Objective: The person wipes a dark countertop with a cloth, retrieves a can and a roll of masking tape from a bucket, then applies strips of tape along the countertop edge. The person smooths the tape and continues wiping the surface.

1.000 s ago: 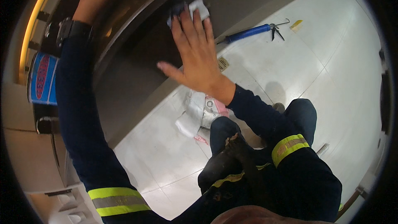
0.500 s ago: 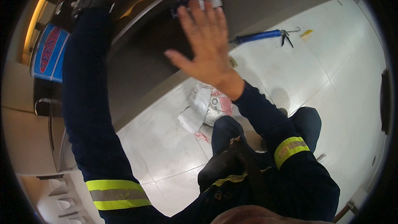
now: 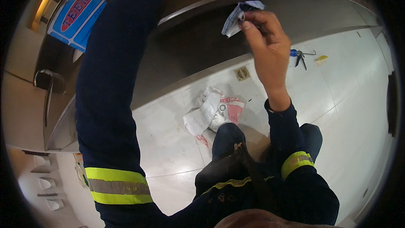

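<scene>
Pinched between the thumb and fingers of my right hand [image 3: 271,48] is a crumpled blue and white cloth [image 3: 235,20]. The cloth is in front of the dark, glossy front panel [image 3: 181,55] of a counter; whether it touches the panel I cannot tell. My left forearm, in a dark sleeve [image 3: 112,80] with a reflective band, stretches up over the counter top. Its hand lies beyond the upper edge of the picture, with only part of a black wristwatch showing there.
A blue tin [image 3: 80,14] stands on the counter, left of my left arm. On the white tiled floor are a blue caulking gun [image 3: 298,55], a yellow scrap [image 3: 321,59], a drain grate [image 3: 242,74] and a crumpled red and white bag [image 3: 204,112] by my knee. Urinals [image 3: 47,183] line the wall at lower left.
My right hand has gone from spread flat over the cloth to pinching it, moving right. My left hand has moved out of the picture at the top. The view has shifted.
</scene>
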Available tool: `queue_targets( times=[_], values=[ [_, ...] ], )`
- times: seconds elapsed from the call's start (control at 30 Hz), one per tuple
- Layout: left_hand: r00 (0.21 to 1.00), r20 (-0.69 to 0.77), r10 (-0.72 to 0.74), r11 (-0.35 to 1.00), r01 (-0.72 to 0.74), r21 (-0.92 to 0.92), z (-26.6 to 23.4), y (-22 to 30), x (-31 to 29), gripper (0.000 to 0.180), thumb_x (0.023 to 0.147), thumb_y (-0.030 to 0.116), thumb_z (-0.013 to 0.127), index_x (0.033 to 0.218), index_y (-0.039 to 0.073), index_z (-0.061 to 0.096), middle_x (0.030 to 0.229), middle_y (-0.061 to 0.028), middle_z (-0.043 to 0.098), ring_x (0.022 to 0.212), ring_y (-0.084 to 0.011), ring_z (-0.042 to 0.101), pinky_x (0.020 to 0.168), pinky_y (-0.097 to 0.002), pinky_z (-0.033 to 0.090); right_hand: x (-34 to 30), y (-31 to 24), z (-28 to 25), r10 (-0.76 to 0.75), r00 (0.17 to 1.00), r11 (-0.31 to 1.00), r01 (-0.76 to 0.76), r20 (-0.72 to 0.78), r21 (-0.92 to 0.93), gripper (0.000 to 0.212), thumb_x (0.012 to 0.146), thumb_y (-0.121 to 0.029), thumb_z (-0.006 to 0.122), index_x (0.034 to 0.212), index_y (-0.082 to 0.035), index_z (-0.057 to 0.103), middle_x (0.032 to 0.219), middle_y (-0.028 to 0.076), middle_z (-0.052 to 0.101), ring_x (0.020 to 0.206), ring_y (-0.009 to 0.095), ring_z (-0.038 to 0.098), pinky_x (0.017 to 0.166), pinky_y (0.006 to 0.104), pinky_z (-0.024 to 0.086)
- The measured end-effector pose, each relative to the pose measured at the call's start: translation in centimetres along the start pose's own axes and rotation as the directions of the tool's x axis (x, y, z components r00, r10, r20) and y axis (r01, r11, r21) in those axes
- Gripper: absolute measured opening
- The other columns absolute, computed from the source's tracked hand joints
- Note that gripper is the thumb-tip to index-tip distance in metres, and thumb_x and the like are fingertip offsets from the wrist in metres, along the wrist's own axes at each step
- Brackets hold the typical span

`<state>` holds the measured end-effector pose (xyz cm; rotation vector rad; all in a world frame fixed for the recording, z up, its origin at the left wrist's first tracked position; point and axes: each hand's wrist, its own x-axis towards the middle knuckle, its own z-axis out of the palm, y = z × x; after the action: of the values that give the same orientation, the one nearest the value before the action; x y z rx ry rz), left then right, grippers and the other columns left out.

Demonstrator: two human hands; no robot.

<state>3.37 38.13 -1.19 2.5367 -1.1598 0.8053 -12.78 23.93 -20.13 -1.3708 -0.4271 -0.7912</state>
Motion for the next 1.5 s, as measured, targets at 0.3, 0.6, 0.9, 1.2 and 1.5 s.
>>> queue_targets(
  times=[0.3, 0.6, 0.9, 1.2, 1.5],
  values=[
    [0.998, -0.035, 0.052, 0.999, -0.052, 0.011, 0.0, -0.3, 0.4, 0.048, 0.086, 0.033, 0.071, 0.118, -0.003, 0.069, 0.106, -0.024, 0.074, 0.101, -0.0372, 0.071, 0.09, -0.0429, 0.056, 1.2, -1.6, -0.1, 0.239, 0.9, 0.86, -0.37, 0.364, 0.351, 0.04, 0.105, -0.014, 0.049, 0.139, 0.008, 0.052, 0.129, 0.024, 0.065, 0.122, 0.031, 0.066, 0.105, 0.0371, 0.054],
    [1.0, 0.022, 0.001, 1.0, -0.001, -0.011, -0.1, 1.2, -0.2, 0.048, 0.087, 0.031, 0.071, 0.12, -0.003, 0.068, 0.107, -0.0235, 0.074, 0.1, -0.0347, 0.072, 0.089, -0.0413, 0.056, -3.8, -2.3, 11.6, 0.122, 0.768, 0.892, -0.363, 0.629, 0.269, 0.041, 0.094, -0.013, 0.058, 0.134, -0.001, 0.059, 0.123, 0.02, 0.069, 0.112, 0.026, 0.067, 0.096, 0.0381, 0.053],
    [0.995, -0.09, 0.031, 0.999, -0.035, -0.041, -0.3, 0.4, -0.7, 0.045, 0.088, 0.028, 0.071, 0.121, -0.003, 0.067, 0.109, -0.0225, 0.074, 0.1, -0.0343, 0.072, 0.09, -0.0412, 0.056, 1.6, 0.5, -0.3, 0.179, 0.942, 0.648, -0.33, 0.284, 0.686, 0.033, 0.104, -0.012, 0.048, 0.129, 0.008, 0.056, 0.122, 0.022, 0.066, 0.117, 0.037, 0.067, 0.108, 0.0466, 0.053],
    [0.994, -0.102, 0.035, 0.998, -0.039, -0.039, -0.2, 0.1, -0.2, 0.045, 0.089, 0.028, 0.07, 0.121, -0.003, 0.067, 0.111, -0.0231, 0.073, 0.102, -0.0342, 0.071, 0.092, -0.0414, 0.056, 0.9, 2.4, -0.3, -0.485, 0.875, 0.729, 0.399, -0.008, -0.556, 0.034, 0.082, -0.001, 0.076, 0.116, -0.005, 0.073, 0.117, 0.014, 0.067, 0.1, 0.027, 0.065, 0.086, 0.0347, 0.055],
    [0.999, -0.023, 0.028, 0.995, -0.03, -0.093, -0.1, 1.2, -0.3, 0.04, 0.09, 0.023, 0.071, 0.12, -0.004, 0.067, 0.107, -0.0205, 0.074, 0.099, -0.0291, 0.072, 0.09, -0.0387, 0.055, -1.0, 3.6, 0.5, -0.44, 0.873, 0.637, 0.47, 0.212, -0.611, 0.089, 0.085, -0.03, 0.08, 0.158, -0.002, 0.038, 0.165, 0.028, 0.028, 0.153, 0.049, 0.026, 0.123, 0.0547, 0.027]
  ],
)
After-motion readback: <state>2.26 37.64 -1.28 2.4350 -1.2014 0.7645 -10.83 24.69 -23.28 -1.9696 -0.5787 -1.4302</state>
